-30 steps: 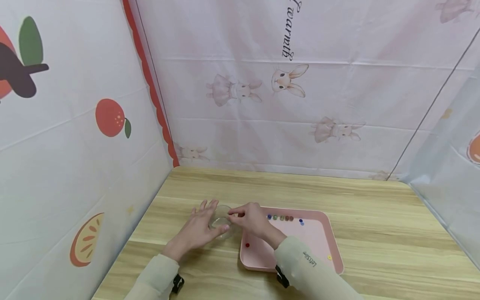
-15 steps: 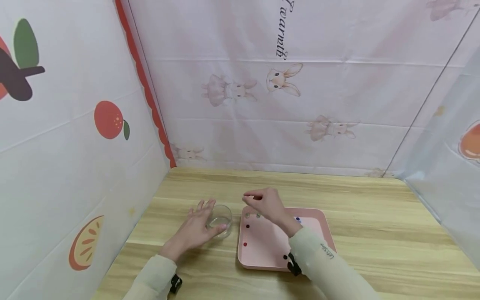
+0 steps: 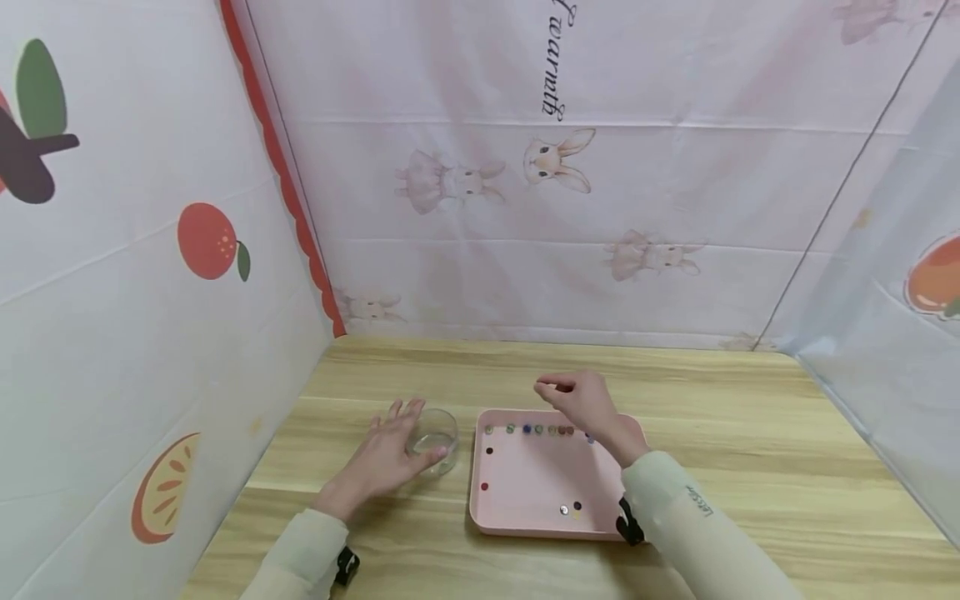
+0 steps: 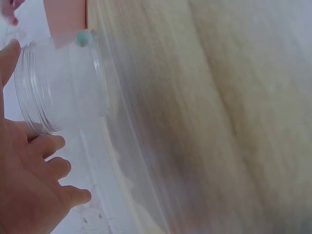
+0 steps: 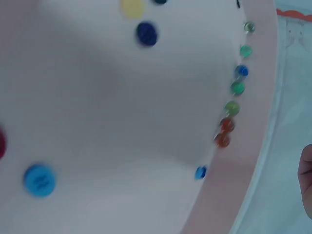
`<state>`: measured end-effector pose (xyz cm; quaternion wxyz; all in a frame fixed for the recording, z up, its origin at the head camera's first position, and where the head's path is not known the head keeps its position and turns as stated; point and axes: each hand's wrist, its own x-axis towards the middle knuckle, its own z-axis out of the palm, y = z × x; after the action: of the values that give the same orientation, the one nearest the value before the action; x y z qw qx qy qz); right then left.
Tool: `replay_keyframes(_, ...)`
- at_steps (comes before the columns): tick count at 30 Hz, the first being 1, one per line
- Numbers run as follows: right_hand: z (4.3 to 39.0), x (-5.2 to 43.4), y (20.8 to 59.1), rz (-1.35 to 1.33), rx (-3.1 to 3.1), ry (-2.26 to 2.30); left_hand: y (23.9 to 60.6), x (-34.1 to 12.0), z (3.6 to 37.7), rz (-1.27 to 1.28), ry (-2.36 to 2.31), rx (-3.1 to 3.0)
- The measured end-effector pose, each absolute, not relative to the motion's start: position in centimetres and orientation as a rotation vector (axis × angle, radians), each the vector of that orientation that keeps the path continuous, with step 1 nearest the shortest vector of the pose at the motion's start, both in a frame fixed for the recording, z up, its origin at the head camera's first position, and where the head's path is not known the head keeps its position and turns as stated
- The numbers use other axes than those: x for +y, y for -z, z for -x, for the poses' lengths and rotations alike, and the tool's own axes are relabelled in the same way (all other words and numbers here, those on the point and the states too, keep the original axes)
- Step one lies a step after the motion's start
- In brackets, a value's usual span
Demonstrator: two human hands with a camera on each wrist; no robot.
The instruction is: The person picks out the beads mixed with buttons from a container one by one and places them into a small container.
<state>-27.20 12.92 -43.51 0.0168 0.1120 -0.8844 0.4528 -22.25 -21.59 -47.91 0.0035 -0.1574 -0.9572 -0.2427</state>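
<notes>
My left hand (image 3: 386, 454) spreads round a clear jar (image 3: 435, 442) left of the tray, the thumb along its near side. In the left wrist view the jar's ridged mouth (image 4: 35, 90) sits between thumb and fingers. A green marble (image 4: 84, 39) shows at its base. My right hand (image 3: 588, 402) hovers above the back edge of the pink tray (image 3: 525, 527), thumb and forefinger bent, tips slightly apart, nothing visible between them. A row of glass marbles (image 5: 237, 87) lies along the tray's back wall. A blue button (image 5: 40, 180) and a dark blue button (image 5: 146, 34) lie farther in.
More small pieces lie in the tray, among them a red one (image 3: 484, 486), a dark one (image 3: 490, 451) and a yellow one (image 5: 132, 7). The wooden table (image 3: 735, 450) carries both tray and jar. Printed cloths (image 3: 465, 283) hang behind and at the sides.
My right hand has left the jar's mouth and moved right, across the tray's back edge, uncovering the marble row. My left hand stays at the jar. The head view has turned slightly.
</notes>
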Motion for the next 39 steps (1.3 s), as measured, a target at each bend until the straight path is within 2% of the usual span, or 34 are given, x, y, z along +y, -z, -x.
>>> replay_keyframes(22, 27.1, 16.5, 44.8, -0.383, -2.81, -1.277, 48.3, -22.0, 22.5, 0.508, 0.758, -2.992)
replay_keyframes(39, 26.8, 17.8, 46.7, -0.431, -2.981, -0.98, 48.1, -22.0, 22.5, 0.523, 0.751, -2.983)
